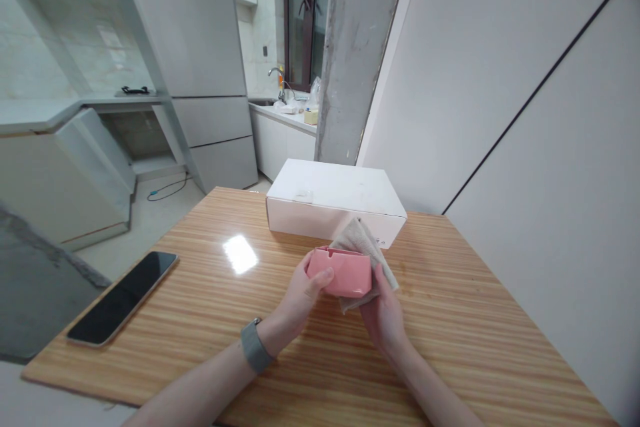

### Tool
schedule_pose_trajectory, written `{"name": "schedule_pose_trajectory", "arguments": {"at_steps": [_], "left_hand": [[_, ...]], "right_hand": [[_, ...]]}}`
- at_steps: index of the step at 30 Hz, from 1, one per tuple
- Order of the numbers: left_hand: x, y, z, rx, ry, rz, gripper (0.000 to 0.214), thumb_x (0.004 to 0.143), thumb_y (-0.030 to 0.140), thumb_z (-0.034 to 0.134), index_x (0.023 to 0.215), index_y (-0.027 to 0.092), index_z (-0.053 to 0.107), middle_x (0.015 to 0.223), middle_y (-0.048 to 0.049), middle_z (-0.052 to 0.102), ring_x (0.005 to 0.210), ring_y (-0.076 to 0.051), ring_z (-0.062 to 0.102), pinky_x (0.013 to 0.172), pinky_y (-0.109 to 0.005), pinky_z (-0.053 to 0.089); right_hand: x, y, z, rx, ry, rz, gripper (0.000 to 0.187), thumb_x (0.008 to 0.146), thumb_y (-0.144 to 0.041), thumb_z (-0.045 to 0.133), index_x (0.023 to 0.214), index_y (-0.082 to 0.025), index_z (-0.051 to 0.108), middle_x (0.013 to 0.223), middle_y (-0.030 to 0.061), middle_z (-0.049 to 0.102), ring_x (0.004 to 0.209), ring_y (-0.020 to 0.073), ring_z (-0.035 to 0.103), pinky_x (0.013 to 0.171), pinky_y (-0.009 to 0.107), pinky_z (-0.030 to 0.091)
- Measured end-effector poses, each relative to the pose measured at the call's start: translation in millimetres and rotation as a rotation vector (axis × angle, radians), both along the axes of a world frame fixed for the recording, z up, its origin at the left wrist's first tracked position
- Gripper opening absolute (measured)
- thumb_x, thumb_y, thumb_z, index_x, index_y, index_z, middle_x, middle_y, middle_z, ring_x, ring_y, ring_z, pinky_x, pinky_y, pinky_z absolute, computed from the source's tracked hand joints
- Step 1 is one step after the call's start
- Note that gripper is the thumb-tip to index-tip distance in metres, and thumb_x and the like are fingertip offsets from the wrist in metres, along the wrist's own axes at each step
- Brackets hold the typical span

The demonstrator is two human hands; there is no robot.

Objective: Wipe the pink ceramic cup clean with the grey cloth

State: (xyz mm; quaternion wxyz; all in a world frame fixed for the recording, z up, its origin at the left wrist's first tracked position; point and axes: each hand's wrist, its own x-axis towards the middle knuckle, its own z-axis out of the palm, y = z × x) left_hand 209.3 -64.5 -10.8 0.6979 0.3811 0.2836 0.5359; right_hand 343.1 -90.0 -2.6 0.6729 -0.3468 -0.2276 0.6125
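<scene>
My left hand grips a small pink box at its left end, the thumb lying across its near face. The box has a notch in its upper edge and is held up above the table. In my right hand is a grey cloth, bunched behind the box and around its right end. Some of my right fingers are hidden behind the cloth and the box. What the pink box contains cannot be seen.
A closed white carton stands just beyond my hands on the wooden table. A dark-screened phone lies near the table's left edge. A white wall borders the right side. Behind are a fridge and a sink counter.
</scene>
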Motion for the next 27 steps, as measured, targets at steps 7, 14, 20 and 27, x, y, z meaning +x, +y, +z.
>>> {"name": "schedule_pose_trajectory", "arguments": {"at_steps": [7,14,20,27], "left_hand": [[-2.1,2.9,-1.4,-0.028,0.076,0.048,0.072,0.062,0.045,0.084,0.122,0.015,0.057,0.119,-0.0157,0.065,0.106,-0.028,0.061,0.090,-0.036,0.049],[-4.6,0.5,8.5,-0.043,0.146,0.109,0.066,0.061,0.042,0.084,0.116,0.016,0.059,0.112,-0.0122,0.067,0.100,-0.025,0.063,0.088,-0.035,0.049],[-4.3,0.4,6.0,-0.026,0.188,0.143,0.064,0.065,0.042,0.083,0.117,0.015,0.058,0.113,-0.0123,0.066,0.102,-0.025,0.062,0.090,-0.035,0.047],[-5.6,10.5,2.5,-0.214,0.085,-0.131,0.042,0.088,0.052,0.052,0.118,0.024,0.065,0.122,-0.0048,0.066,0.121,-0.025,0.055,0.100,-0.037,0.043]], "right_hand": [[1.9,0.8,-18.9,-0.018,-0.079,-0.113,0.045,0.077,-0.053,0.072,0.112,-0.024,0.072,0.120,0.0028,0.073,0.121,0.0238,0.061,0.100,0.035,0.052],[4.5,-2.9,-37.8,-0.024,-0.152,-0.232,0.044,0.075,-0.047,0.075,0.115,-0.031,0.071,0.125,-0.0019,0.070,0.130,0.0215,0.055,0.110,0.036,0.043],[2.8,-2.1,-41.8,-0.071,-0.137,-0.271,0.045,0.068,-0.043,0.081,0.110,-0.028,0.073,0.125,-0.0017,0.070,0.131,0.0222,0.053,0.113,0.037,0.039],[14.9,11.1,-25.6,-0.050,-0.110,-0.164,0.037,0.076,-0.049,0.073,0.102,-0.023,0.075,0.103,0.0023,0.079,0.107,0.0266,0.070,0.082,0.035,0.061]]}}
